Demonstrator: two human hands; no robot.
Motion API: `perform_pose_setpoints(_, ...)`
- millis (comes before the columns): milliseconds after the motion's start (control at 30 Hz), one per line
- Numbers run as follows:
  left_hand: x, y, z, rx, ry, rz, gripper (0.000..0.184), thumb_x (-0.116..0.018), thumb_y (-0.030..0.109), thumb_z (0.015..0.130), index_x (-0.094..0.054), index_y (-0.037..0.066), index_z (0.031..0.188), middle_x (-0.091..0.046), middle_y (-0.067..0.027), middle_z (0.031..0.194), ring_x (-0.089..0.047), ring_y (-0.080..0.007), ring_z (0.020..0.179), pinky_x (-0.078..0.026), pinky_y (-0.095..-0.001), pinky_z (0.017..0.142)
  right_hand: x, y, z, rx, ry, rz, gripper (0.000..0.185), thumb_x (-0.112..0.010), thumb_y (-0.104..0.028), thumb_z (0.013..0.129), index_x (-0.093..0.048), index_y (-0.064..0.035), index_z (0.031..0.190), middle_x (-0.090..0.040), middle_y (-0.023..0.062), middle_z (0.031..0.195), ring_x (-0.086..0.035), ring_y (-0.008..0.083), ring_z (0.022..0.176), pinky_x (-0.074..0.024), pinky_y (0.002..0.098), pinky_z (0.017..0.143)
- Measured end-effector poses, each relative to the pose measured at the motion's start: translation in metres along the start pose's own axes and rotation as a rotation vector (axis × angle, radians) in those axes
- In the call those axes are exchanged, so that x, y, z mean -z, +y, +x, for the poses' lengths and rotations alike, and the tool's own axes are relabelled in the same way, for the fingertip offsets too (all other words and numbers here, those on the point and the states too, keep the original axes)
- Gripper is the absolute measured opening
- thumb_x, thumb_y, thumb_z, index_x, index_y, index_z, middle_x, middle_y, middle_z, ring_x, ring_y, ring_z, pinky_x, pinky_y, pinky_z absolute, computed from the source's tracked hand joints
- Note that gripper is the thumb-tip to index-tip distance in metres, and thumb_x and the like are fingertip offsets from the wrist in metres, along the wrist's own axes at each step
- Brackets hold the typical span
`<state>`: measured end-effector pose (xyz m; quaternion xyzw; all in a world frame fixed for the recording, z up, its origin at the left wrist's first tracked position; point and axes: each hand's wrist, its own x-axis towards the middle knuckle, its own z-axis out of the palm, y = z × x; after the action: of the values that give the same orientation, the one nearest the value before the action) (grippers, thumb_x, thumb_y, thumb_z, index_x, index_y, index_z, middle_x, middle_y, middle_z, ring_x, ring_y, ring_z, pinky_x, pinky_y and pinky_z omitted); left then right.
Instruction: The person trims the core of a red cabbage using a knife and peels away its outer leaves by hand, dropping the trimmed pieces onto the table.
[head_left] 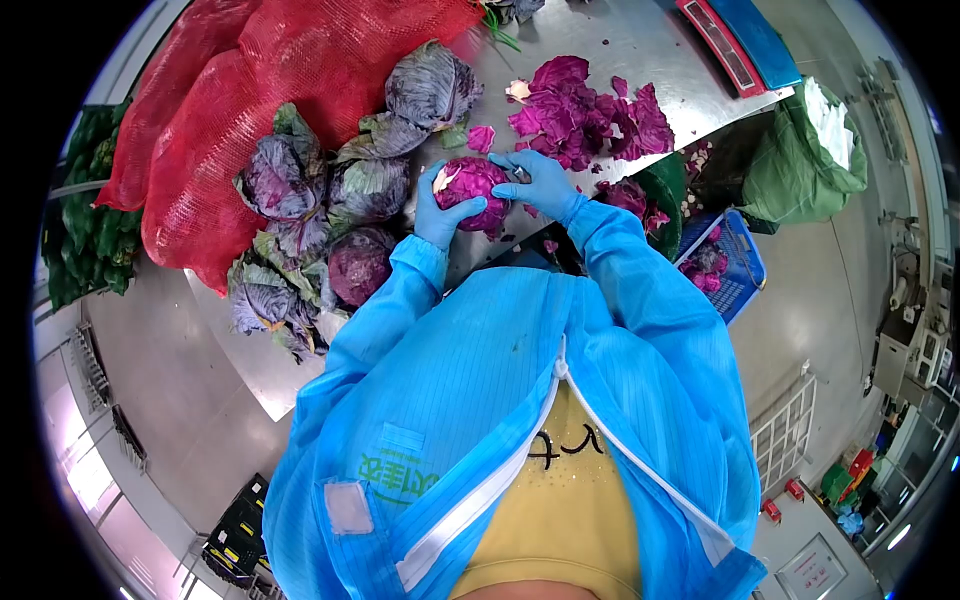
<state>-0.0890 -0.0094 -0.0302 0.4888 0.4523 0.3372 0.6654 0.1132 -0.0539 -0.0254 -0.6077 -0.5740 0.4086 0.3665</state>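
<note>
Between my two blue-gloved hands is a trimmed purple cabbage (474, 190) with a pale patch on its left side. My left hand (441, 212) wraps round its left and lower side. My right hand (545, 187) is at its right side, fingers bent, with a small dark object between them that I cannot make out. Loose purple leaves (580, 115) lie on the metal table (620, 50) beyond my right hand. Several untrimmed cabbages (372, 188) with greyish outer leaves sit to the left of my left hand.
A red mesh sack (270, 80) covers the table's far left. On the right are a blue crate (735, 262) holding purple pieces, a green bin (664, 195) with leaves, and a green bag (800, 165). Red and blue trays (745, 45) lie at the far right table edge.
</note>
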Motion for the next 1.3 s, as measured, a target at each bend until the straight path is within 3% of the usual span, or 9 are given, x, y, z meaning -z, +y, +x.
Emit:
perform_pose_setpoints(233,0.004,-0.01,0.004,-0.014,-0.037,0.064,0.098,-0.088,0.022,0.053,-0.034,0.005,0.132,-0.043,-0.0129,0.127,-0.047,-0.0247,0.115,-0.041,-0.0356,0.098,-0.01,0.005,-0.014,0.302,0.295,-0.4,0.045,-0.07,-0.019,0.076,-0.058,-0.0104,0.118,-0.065,0.0092,0.092,-0.064,0.0233,0.075,-0.0516,0.0321,0.066)
perform_pose_setpoints(400,-0.011,0.011,-0.003,-0.32,-0.161,0.646,0.103,-0.088,0.032,0.048,-0.036,0.004,0.133,-0.041,-0.0162,0.124,-0.044,-0.0297,0.117,-0.037,-0.0374,0.102,0.019,-0.03,0.003,0.423,0.494,-0.508,0.04,-0.068,-0.016,0.073,-0.057,-0.0134,0.112,-0.061,0.0029,0.08,-0.061,0.0194,0.063,-0.0482,0.0301,0.052)
perform_pose_setpoints(700,-0.003,0.013,-0.003,-0.266,-0.203,0.56,0.106,-0.088,0.032,0.045,-0.035,0.008,0.135,-0.036,-0.0179,0.13,-0.04,-0.032,0.12,-0.035,-0.0386,0.104,0.044,0.014,0.034,0.075,0.739,-0.586,0.043,-0.066,-0.026,0.082,-0.056,-0.0083,0.119,-0.06,0.0134,0.102,-0.061,0.0294,0.08,-0.0494,0.036,0.076)
perform_pose_setpoints(867,0.004,0.006,-0.004,-0.404,-0.148,0.737,0.111,-0.088,0.034,0.045,-0.033,0.009,0.137,-0.032,-0.0195,0.135,-0.03,-0.0324,0.13,-0.031,-0.0402,0.107,0.007,-0.007,0.004,-0.017,0.416,-0.069,0.047,-0.07,-0.038,0.077,-0.062,-0.0074,0.111,-0.059,0.013,0.089,-0.06,0.023,0.076,-0.0494,0.0347,0.071)
perform_pose_setpoints(1000,0.002,-0.002,-0.011,-0.466,-0.169,0.743,0.12,-0.089,0.033,0.048,-0.021,0.008,0.143,-0.031,-0.0213,0.138,-0.029,-0.032,0.132,-0.032,-0.0427,0.106,-0.019,-0.053,-0.014,0.071,0.29,-0.283,0.049,-0.07,-0.038,0.073,-0.06,-0.0109,0.112,-0.058,0.0126,0.087,-0.06,0.03,0.079,-0.0487,0.0389,0.07)
perform_pose_setpoints(1067,-0.011,-0.011,-0.027,-0.245,0.029,0.159,0.116,-0.087,0.02,0.055,-0.014,0.012,0.145,-0.036,-0.0202,0.135,-0.036,-0.0273,0.127,-0.035,-0.0395,0.104,-0.022,-0.055,-0.015,0.005,0.282,-0.237,0.049,-0.07,-0.037,0.072,-0.059,-0.0104,0.112,-0.059,0.0128,0.089,-0.059,0.0321,0.081,-0.0485,0.0401,0.07)
perform_pose_setpoints(1167,-0.022,-0.015,-0.031,-0.132,0.03,0.117,0.118,-0.087,0.011,0.056,-0.009,0.011,0.144,-0.039,-0.0187,0.132,-0.047,-0.0265,0.117,-0.047,-0.0385,0.092,-0.025,-0.057,-0.014,0.002,0.296,-0.145,0.044,-0.071,-0.035,0.072,-0.06,-0.0096,0.107,-0.06,0.0126,0.089,-0.06,0.0319,0.08,-0.0485,0.0408,0.07)
perform_pose_setpoints(1233,-0.025,-0.013,-0.029,0.01,0.008,0.085,0.114,-0.087,0.006,0.054,-0.014,0.011,0.142,-0.039,-0.017,0.132,-0.052,-0.0289,0.11,-0.053,-0.0404,0.083,-0.023,-0.069,-0.014,-0.029,0.286,-0.167,0.028,-0.073,-0.022,0.072,-0.06,-0.0055,0.091,-0.058,0.009,0.078,-0.056,0.0191,0.067,-0.046,0.0315,0.062)
perform_pose_setpoints(1300,-0.03,-0.006,-0.03,0.021,-0.012,0.075,0.116,-0.088,0.012,0.052,-0.014,0.006,0.141,-0.041,-0.0171,0.13,-0.051,-0.0277,0.112,-0.049,-0.0386,0.089,-0.025,-0.067,-0.012,-0.061,0.278,-0.039,0.024,-0.071,-0.018,0.073,-0.06,-0.0049,0.089,-0.059,0.0073,0.077,-0.057,0.0152,0.068,-0.0461,0.0298,0.062)
